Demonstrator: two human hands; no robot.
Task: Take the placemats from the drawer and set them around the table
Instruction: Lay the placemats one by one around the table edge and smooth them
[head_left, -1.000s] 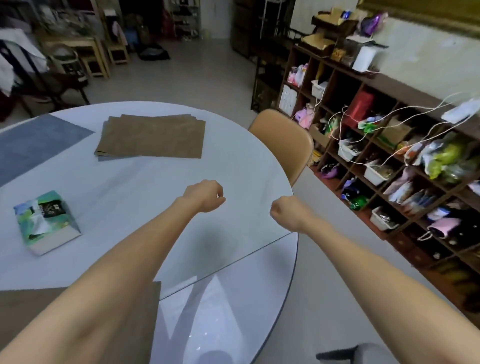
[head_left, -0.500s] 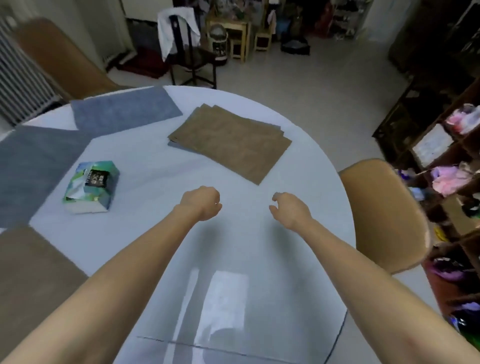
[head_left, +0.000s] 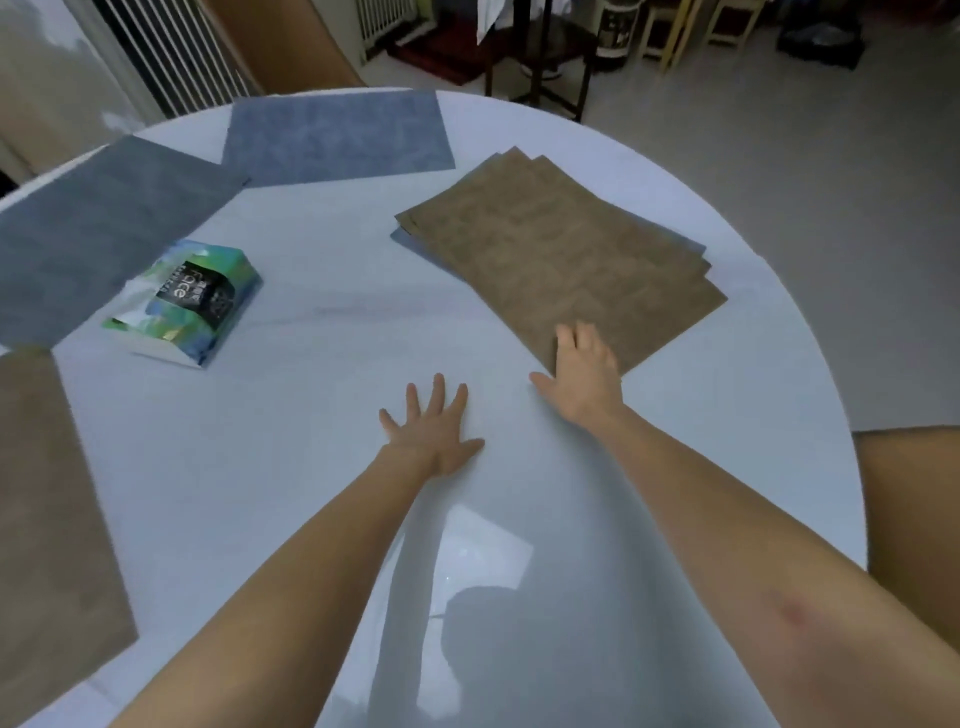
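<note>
Reaching across the round pale-blue glossy table (head_left: 311, 467), both hands are spread flat with fingers straight, pinching nothing: the left hand (head_left: 434, 434) lies on bare tabletop near the centre, and the right hand (head_left: 584, 376) rests just beside it at 2 o'clock, its fingertips (head_left: 569, 338) on the near corner of the fanned stack of brown woven rectangular placemats (head_left: 561, 260). That stack, with a blue mat edge showing beneath, sits toward 1 o'clock. The main risk, I judge, is that a flat press on slick glass drags several mats together, or skews the fan off the right rim, instead of freeing 1. At 9 o'clock a single brown placemat (head_left: 52, 493) lies at the edge; at 10 o'clock a green-and-blue soft tissue pack (head_left: 184, 306) could be knocked by a sliding mat. Farther off, at 10 and 12 o'clock, 2 blue-grey placemats (head_left: 332, 135) are laid, their corners nearly touching.
</note>
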